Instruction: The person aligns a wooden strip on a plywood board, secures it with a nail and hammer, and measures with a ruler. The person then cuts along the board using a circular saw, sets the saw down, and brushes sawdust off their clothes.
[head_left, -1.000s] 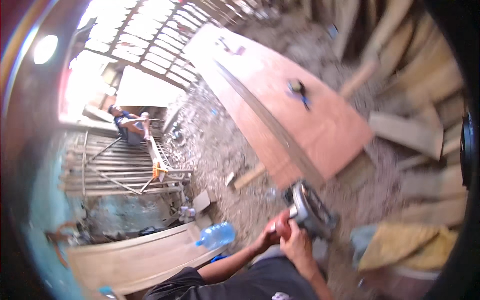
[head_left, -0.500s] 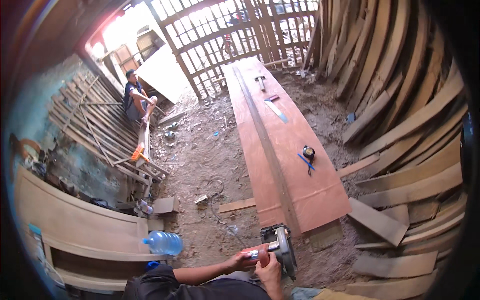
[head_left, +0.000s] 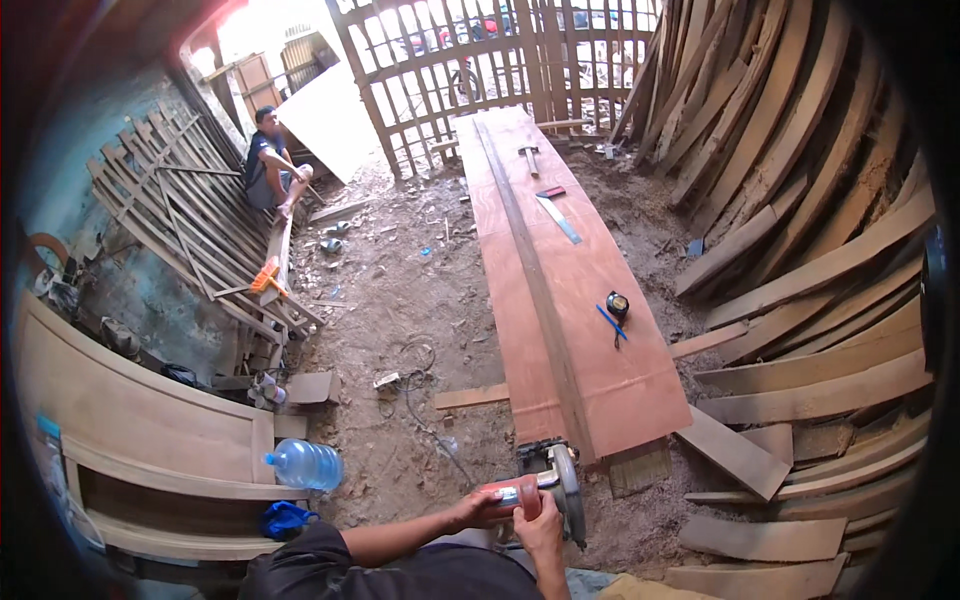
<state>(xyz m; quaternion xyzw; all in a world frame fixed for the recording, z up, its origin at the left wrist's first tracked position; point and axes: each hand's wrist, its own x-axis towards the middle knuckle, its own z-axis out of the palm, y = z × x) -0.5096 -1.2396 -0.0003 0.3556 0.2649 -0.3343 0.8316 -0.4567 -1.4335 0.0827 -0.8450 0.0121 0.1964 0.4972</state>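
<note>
I hold a circular saw (head_left: 565,490) with a red body at the near end of a long pinkish plywood board (head_left: 630,370). My left hand (head_left: 472,512) grips the saw's red motor housing, and my right hand (head_left: 540,530) is closed on its handle. A narrow dark strip (head_left: 540,310) lies lengthwise on the plywood. A tape measure (head_left: 617,305) and blue pen (head_left: 610,322) rest near its middle. Farther along lie a square (head_left: 562,220) and a hammer (head_left: 530,160).
A person (head_left: 270,160) sits at left beside leaning slats (head_left: 170,210). Rough planks (head_left: 820,350) line the right wall. A wooden panel (head_left: 150,390), water jug (head_left: 305,463) and cable (head_left: 418,420) lie at left. A slatted gate (head_left: 420,75) stands at the back.
The view has swung round and steadied, so the plywood now runs nearly straight away from me. Both hands still hold the saw at its near end.
</note>
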